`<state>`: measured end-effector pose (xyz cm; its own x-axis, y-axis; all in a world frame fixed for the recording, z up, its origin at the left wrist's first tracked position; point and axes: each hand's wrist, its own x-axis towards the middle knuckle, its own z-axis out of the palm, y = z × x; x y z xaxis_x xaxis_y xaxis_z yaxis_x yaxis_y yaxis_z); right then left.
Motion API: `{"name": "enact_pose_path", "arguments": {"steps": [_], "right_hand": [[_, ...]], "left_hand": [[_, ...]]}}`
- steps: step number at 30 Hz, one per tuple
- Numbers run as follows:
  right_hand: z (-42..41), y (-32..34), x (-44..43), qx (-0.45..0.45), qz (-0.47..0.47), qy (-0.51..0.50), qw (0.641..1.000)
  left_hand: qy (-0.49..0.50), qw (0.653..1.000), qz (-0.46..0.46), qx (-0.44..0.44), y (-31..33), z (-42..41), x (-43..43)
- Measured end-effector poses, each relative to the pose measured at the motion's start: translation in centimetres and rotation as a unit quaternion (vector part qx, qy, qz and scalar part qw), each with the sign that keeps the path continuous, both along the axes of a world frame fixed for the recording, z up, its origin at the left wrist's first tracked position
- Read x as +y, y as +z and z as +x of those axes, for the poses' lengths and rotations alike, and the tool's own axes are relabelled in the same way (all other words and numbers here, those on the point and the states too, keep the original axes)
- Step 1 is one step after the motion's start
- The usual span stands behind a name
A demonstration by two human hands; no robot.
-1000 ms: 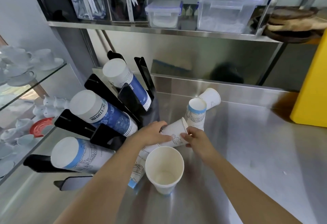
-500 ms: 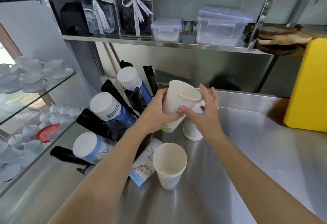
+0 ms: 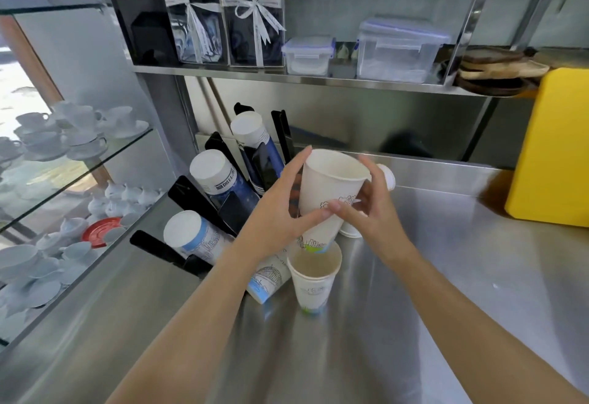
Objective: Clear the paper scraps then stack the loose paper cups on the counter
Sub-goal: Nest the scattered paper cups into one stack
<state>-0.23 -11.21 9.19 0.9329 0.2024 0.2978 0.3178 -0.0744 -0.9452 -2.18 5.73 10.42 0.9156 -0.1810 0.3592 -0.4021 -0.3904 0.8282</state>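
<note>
Both hands hold a white paper cup (image 3: 328,193) upright in the air, my left hand (image 3: 280,215) on its left side and my right hand (image 3: 366,212) on its right. Its base hangs just over the mouth of a second white cup (image 3: 314,279) that stands on the steel counter (image 3: 446,276). Another paper cup (image 3: 266,279) with a blue print lies on its side to the left of the standing cup. Behind my right hand, more cups (image 3: 387,177) show only in part. I see no paper scraps.
A black cup rack (image 3: 191,193) at the left holds three slanted stacks of cups (image 3: 212,170). A yellow box (image 3: 554,154) stands at the right. A steel shelf (image 3: 287,76) above carries plastic boxes. Glass shelves with white crockery (image 3: 73,129) fill the left side.
The cup lay on its side on the counter a second ago; both hands lifted it, turned it upright and have now lowered it toward the standing cup's mouth.
</note>
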Motion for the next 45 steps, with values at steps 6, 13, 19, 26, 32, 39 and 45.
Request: {"name": "enact_pose_path", "arguments": {"steps": [6,13,19,26,32,39,45], "right_hand": [[-2.1,-5.5,-0.8,0.024,-0.166,0.005,0.986],[-3.1,-8.6,-1.2,0.002,-0.287,0.028,0.958],[-2.2,-8.0,-0.7,0.034,-0.218,0.021,0.975],[1.4,-8.1,0.1,0.15,-0.016,-0.065,0.986],[5.5,-8.8,1.6,0.272,-0.118,-0.04,0.954],[6.6,-10.8,2.4,0.303,-0.276,0.109,0.906],[7.3,-9.7,3.6,0.296,-0.178,0.11,0.932]], "left_hand": [[0.056,0.994,0.084,0.028,-7.2,-2.2,0.6],[0.088,0.988,0.121,0.023,-11.7,-3.7,1.1],[0.071,0.996,0.011,0.055,-11.5,-3.6,1.9],[0.22,0.973,-0.031,0.062,-11.8,-1.7,2.2],[0.222,0.953,0.155,0.139,-13.6,0.9,2.7],[0.204,0.914,0.234,0.259,-15.2,3.3,2.0],[0.222,0.926,0.026,0.303,-14.1,4.6,1.8]]}}
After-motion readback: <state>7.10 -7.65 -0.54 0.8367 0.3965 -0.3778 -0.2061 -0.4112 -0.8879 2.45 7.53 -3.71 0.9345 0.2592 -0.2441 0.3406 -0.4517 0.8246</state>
